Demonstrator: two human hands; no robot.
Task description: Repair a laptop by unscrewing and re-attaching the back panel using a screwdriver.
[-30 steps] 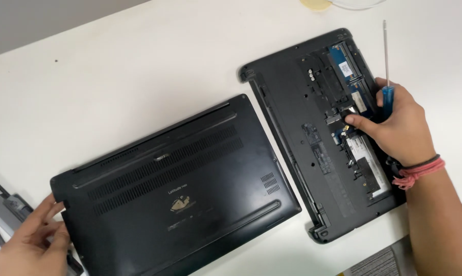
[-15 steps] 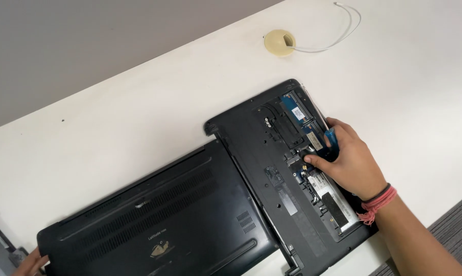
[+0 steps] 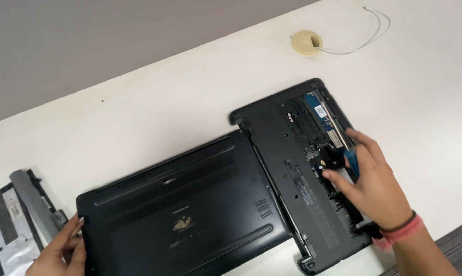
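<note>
Two black laptops lie bottom-up on a white table (image 3: 139, 112). The closed laptop (image 3: 182, 214) is at the lower middle; my left hand (image 3: 60, 253) rests against its left edge, fingers bent. The opened laptop (image 3: 297, 168) on the right shows its inner parts and a blue circuit strip (image 3: 316, 108). My right hand (image 3: 376, 186), with a pink wristband, hovers over its open bay and grips a screwdriver with a blue handle (image 3: 351, 159); its thin metal shaft (image 3: 334, 129) points up toward the far end of the laptop.
A removed grey cover panel (image 3: 14, 225) lies at the lower left. A cream round cable grommet (image 3: 306, 42) with a white wire (image 3: 366, 36) sits at the far edge. Grey floor shows beyond the table, and dark carpet at the lower right.
The view has shifted, so the grommet and wire came into sight. My right hand has tilted the screwdriver from upright to lying low over the opened laptop. My left hand stays at the closed laptop's edge.
</note>
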